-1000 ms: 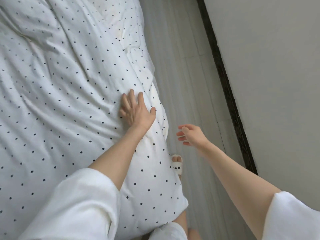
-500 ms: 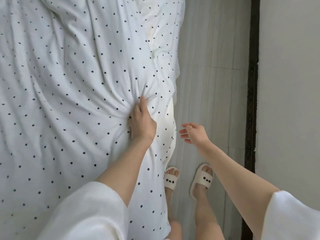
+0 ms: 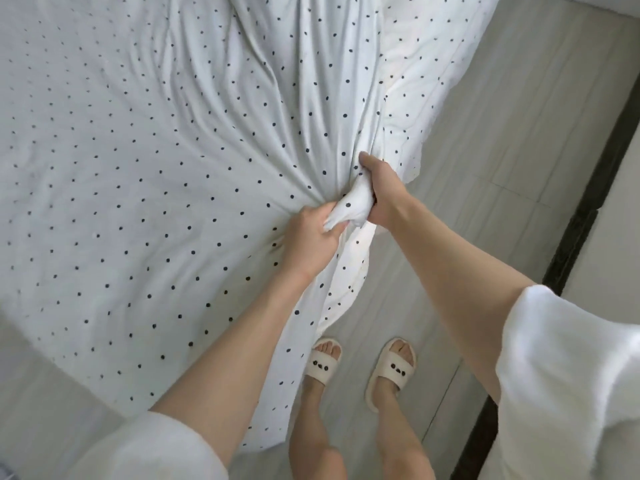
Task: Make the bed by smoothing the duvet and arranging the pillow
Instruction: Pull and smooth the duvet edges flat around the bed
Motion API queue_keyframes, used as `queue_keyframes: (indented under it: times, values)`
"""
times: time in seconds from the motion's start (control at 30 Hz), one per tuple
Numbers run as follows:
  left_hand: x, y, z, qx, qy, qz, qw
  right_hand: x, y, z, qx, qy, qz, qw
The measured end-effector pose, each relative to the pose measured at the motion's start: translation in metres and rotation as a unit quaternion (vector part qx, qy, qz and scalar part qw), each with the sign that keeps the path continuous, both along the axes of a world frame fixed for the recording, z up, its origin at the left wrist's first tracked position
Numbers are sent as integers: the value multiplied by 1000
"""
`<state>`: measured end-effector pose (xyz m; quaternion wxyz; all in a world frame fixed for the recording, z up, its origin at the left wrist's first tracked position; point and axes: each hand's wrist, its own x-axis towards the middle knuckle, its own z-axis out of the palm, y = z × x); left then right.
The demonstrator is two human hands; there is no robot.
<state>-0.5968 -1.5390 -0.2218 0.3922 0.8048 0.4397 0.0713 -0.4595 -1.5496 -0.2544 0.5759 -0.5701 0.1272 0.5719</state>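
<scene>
Home bedroom, dotted duvet [image 3: 145, 174] on bed, slippers [image 3: 323, 364], tiled floor [image 3: 491, 188]

One white dark-dotted fabric duvet [image 3: 156, 174], bunched in two hands; two cream rubber slippers [image 3: 391, 372], below the hands.

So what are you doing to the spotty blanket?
A person is making the bed. Both bare hands, the left hand and the right hand, are gripping one bunched-up bit of the white duvet with small dark dots near the side of the bed. Folds fan out from that grip, so it is not smooth yet. The person stands on the pale floor in cream slippers. No pillow is in view.
</scene>
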Motion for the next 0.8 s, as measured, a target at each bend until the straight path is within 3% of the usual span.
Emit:
queue_keyframes:
  times: [0.17,0.27,0.37,0.4,0.5,0.57,0.63,0.7,0.73,0.8]
  values:
    - [6,-28,21,13,3,-29,999,11,-43,19,9,-151,12,988]
    - [-5,-47,13,13,11,-81,997,0,-91,15,62,-152,1,986]
    - [-16,-48,-17,-3,92,-140,986,-14,-107,-9,2,-176,29,984]
    - [-16,-48,-29,-11,152,-184,971,-14,-104,-19,-35,-210,59,975]
    - [-10,-55,-60,-7,341,-323,883,-6,-95,-39,-146,-294,140,934]
    - [-8,-62,-69,-24,366,-349,862,-8,-98,-46,-220,-344,194,892]
    - [-15,-65,-72,-8,287,-337,897,-18,-106,-46,-196,-476,234,825]
    - [-34,-60,-71,129,181,-246,943,-32,-109,-47,-108,-620,286,722]
    - [-48,-56,-72,208,167,-182,946,-38,-108,-49,-69,-658,328,674]
    - [-77,-48,-75,269,220,-73,935,-51,-106,-57,-1,-670,417,615]
